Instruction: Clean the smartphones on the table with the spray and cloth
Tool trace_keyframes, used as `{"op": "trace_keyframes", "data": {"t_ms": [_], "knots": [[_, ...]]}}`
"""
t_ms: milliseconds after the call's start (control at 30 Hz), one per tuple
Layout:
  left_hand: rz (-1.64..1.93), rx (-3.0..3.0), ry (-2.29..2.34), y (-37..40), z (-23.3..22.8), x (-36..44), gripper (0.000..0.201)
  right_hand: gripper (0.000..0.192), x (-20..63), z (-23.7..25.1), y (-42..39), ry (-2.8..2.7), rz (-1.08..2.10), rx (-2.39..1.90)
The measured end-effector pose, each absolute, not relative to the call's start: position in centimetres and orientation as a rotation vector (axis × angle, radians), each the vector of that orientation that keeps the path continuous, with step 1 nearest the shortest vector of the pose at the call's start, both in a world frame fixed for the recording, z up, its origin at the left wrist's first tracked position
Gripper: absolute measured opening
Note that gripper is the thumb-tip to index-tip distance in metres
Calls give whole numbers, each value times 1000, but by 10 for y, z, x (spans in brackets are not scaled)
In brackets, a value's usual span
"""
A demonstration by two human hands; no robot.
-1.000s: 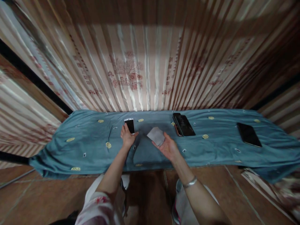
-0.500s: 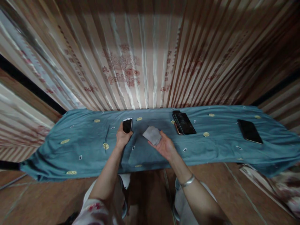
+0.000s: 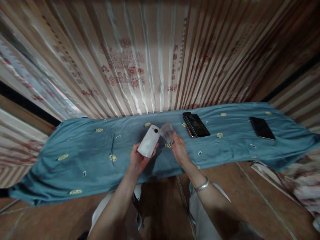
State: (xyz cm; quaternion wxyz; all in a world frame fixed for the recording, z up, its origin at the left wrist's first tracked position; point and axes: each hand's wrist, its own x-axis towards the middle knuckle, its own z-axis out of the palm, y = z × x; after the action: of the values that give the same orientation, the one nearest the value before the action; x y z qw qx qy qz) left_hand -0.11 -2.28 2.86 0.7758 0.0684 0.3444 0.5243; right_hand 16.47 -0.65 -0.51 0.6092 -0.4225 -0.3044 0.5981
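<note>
Gripping white phone (image 3: 149, 141), back up, left hand (image 3: 140, 160) fingers around edges; right hand (image 3: 179, 147) fingers pinching thin grey sheet (image 3: 166, 132) just beside it.

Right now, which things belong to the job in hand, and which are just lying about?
In use:
- white phone, left hand
- grey cloth, right hand

Lying about:
- pile of phones, right of the cloth
- black phone, far right

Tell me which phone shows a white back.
The white phone held in the left hand; the stacked phones and the lone phone at far right lie on the blue cloth, showing dark tops.
</note>
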Motion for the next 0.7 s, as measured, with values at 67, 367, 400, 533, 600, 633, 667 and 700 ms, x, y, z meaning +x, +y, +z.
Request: {"op": "trace_keyframes", "data": {"t_ms": [67, 367, 400, 533, 600, 633, 667, 700], "knots": [[1091, 135, 758, -22, 25, 4, 49, 40, 167, -1, -9, -798, 1244, -1067], [1085, 149, 810, -26, 11, 25, 37, 52, 152, 6, -30, -1926, 553, -1167], [1122, 139, 808, -26, 11, 25, 37, 55, 146, 4, -34, -2007, 504, -1158], [1176, 156, 864, -26, 16, 20, 49, 63, 131, -4, -48, -2223, 418, -1091], [1181, 171, 878, -27, 18, 19, 50, 65, 131, -4, -49, -2272, 396, -1090], [1181, 175, 869, -28, 20, 19, 50, 66, 133, -3, -47, -2276, 384, -1109], [1176, 180, 854, -29, 21, 20, 49, 67, 137, -3, -44, -2269, 371, -1137], [1158, 186, 837, -30, 22, 21, 49, 69, 141, -3, -41, -2253, 358, -1170]]}}
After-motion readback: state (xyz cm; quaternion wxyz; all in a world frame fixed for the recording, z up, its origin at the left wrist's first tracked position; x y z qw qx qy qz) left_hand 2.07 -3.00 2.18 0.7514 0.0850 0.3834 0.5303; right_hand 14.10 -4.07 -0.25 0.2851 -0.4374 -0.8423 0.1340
